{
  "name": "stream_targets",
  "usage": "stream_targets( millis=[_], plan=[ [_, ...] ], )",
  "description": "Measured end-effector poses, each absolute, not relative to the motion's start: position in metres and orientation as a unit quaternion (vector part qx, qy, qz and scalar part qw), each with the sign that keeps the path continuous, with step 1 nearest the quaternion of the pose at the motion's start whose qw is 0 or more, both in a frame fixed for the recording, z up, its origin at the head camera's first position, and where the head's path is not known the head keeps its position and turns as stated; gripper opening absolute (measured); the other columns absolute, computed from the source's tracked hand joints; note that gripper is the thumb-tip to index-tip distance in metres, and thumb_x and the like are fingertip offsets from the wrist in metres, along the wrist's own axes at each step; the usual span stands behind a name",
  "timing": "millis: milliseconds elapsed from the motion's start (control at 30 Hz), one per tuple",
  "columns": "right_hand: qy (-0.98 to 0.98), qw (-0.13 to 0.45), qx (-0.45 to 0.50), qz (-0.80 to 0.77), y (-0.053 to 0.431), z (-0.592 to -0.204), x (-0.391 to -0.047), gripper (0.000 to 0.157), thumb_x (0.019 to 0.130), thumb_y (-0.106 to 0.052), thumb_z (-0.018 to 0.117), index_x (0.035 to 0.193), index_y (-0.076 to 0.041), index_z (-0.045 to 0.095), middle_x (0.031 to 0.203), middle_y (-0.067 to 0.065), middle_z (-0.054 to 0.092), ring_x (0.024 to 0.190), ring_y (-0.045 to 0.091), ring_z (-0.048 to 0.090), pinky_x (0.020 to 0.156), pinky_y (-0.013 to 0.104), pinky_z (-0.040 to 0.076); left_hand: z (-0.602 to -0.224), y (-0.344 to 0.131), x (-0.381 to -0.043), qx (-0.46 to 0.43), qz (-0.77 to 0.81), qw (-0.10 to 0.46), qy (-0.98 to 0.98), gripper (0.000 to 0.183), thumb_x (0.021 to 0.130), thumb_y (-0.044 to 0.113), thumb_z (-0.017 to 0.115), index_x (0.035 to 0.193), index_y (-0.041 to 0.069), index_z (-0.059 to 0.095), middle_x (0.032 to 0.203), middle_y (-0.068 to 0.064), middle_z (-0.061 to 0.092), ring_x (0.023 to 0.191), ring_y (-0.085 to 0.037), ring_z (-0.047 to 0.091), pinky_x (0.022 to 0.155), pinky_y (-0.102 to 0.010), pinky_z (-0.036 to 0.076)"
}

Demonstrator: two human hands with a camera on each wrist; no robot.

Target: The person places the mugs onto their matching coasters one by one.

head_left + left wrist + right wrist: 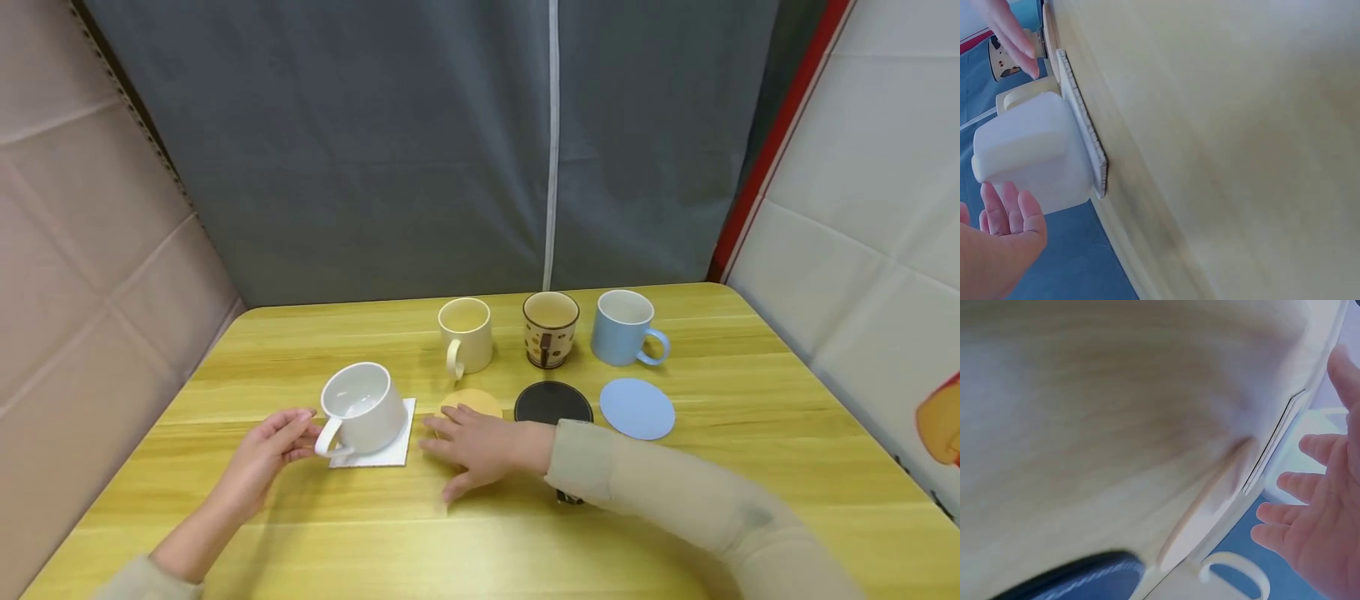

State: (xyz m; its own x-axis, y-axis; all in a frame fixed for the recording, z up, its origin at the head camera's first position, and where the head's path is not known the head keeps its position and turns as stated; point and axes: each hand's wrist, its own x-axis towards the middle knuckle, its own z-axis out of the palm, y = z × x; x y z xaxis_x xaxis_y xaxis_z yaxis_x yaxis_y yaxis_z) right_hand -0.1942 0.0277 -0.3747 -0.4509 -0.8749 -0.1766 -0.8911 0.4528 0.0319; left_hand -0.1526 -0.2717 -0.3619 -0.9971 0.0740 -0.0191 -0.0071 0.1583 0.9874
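A white mug (363,412) stands on a square white coaster (397,450), its handle toward the person. My left hand (273,450) is at the mug's left side, fingertips close to the handle, fingers relaxed and not wrapped round it; whether they touch is unclear. With fingers spread, my right hand (480,446) hovers just over the near edge of a round yellow coaster (480,402), partly covering it. The right wrist view shows a gap between those fingers and the coaster (1207,509). The left fingers (1007,209) appear beside the white mug (1035,150) in the left wrist view.
Behind the coasters stand a cream mug (474,342), a patterned mug (551,312) and a blue mug (617,337). A round black coaster (551,400) and a round light-blue coaster (637,408) lie right of the yellow one. A dark curtain (390,167) hangs behind the wooden table (360,533).
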Motion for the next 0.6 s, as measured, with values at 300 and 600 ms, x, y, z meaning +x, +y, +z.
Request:
stream_targets(
  millis=[300, 600],
  plan=[
    [0.860, 0.077, -0.501, 0.060, 0.059, -0.372, -0.194, 0.077, 0.083, -0.064, 0.044, 0.144, -0.018, 0.029, 0.151, 0.012, 0.018, 0.135, 0.035, 0.022, 0.111, 0.043, 0.019, -0.341, -0.268, -0.154, 0.008, 0.645, 0.023, 0.764, 0.012, 0.097, 0.024, 0.046, 0.102, 0.017, 0.053, 0.083, 0.010, 0.064, 0.079, -0.005, 0.061, 0.071, -0.020, 0.049],
    [0.870, 0.089, -0.483, 0.044, 0.088, -0.373, -0.190, 0.076, 0.084, -0.063, 0.045, 0.143, -0.016, 0.030, 0.150, 0.013, 0.019, 0.135, 0.036, 0.021, 0.110, 0.045, 0.019, -0.323, -0.259, -0.161, 0.027, 0.650, 0.020, 0.759, 0.014, 0.096, 0.025, 0.048, 0.104, 0.015, 0.051, 0.085, 0.011, 0.065, 0.082, -0.004, 0.062, 0.072, -0.019, 0.049]
  ],
)
